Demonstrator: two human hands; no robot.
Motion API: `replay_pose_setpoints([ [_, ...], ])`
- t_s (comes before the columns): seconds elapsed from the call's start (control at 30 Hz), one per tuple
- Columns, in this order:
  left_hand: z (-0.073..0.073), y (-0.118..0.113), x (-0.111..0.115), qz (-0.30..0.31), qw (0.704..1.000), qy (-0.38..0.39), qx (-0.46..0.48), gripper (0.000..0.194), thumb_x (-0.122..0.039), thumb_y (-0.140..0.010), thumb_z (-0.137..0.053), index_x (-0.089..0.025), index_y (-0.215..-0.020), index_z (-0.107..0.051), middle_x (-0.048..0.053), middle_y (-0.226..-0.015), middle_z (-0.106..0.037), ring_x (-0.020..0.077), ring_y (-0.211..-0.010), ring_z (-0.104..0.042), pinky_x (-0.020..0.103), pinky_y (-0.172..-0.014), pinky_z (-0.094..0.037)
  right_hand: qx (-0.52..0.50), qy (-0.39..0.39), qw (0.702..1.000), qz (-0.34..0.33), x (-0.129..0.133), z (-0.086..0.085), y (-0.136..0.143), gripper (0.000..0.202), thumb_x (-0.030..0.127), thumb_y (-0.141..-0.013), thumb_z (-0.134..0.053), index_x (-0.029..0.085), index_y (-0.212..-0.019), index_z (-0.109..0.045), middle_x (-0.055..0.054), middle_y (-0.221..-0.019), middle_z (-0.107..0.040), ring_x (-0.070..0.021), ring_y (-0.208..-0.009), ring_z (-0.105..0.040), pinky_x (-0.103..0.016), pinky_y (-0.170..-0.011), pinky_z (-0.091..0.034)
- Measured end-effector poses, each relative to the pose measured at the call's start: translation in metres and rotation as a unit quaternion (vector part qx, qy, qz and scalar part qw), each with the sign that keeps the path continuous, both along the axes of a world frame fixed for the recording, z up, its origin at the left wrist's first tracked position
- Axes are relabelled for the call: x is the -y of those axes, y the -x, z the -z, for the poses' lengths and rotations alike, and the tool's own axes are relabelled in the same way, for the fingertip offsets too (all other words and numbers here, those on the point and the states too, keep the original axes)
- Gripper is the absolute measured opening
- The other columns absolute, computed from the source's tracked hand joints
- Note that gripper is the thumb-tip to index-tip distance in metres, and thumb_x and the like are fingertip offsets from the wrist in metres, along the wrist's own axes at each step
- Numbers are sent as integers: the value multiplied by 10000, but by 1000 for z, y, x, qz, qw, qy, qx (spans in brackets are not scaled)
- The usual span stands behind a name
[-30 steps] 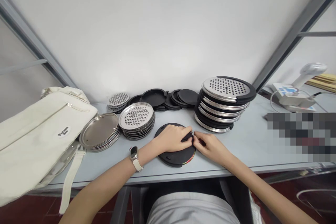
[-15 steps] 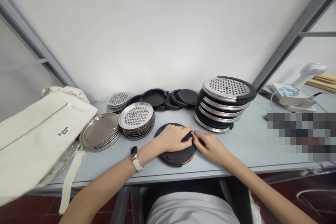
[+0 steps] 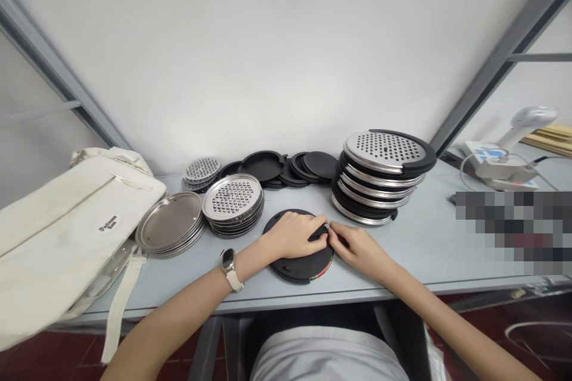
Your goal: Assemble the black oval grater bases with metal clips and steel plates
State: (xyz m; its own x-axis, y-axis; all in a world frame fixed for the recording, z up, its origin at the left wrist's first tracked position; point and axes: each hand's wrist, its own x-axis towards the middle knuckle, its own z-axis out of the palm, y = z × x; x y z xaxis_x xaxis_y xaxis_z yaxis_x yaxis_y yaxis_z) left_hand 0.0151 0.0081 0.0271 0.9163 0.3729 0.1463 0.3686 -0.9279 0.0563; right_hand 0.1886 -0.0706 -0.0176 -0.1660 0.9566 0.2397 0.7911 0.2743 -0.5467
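A flat black round plate [image 3: 300,266] lies on the table in front of me. A strip of red and yellow shows along its lower right rim. My left hand [image 3: 297,235] lies across the plate, its fingers bent down onto the surface and gripping near the right side. At that same right edge, my right hand [image 3: 357,247] pinches with thumb and forefinger, close to the left fingertips. A tiny shiny bit shows between the two hands, too small to name. The plate's middle is hidden under my left hand.
Behind stand a tall stack of perforated metal discs in black rims [image 3: 384,152], black round covers [image 3: 263,166] and perforated metal discs [image 3: 232,197]. Left are plain metal discs [image 3: 172,223] and a cream bag [image 3: 89,208]. A white handheld device [image 3: 522,125] stands far right.
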Motion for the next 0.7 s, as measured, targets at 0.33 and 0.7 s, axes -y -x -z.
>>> replay_pose_setpoints([
  [0.33, 0, 1, 0, 3, 1000, -2, 6, 181, -345, -893, -445, -190, -972, -497, 42, -818, -670, 208, -705, -649, 289, -600, -441, -6, -7, 1000, 0, 0, -1, 1, 266, 294, -943, -357, 203, -704, -428, 38, -570, -438, -109, -496, -359, -242, -507, -275],
  [0.7, 0, 1, 0, 0, 1000, 5, 1, 192, -346, -895, -441, -193, -996, -497, 53, -837, -667, 218, -727, -649, 300, -628, -459, -9, -9, 1000, -1, 0, 1, 0, 247, 284, -937, -367, 205, -714, -438, 47, -565, -416, -107, -499, -347, -244, -513, -278],
])
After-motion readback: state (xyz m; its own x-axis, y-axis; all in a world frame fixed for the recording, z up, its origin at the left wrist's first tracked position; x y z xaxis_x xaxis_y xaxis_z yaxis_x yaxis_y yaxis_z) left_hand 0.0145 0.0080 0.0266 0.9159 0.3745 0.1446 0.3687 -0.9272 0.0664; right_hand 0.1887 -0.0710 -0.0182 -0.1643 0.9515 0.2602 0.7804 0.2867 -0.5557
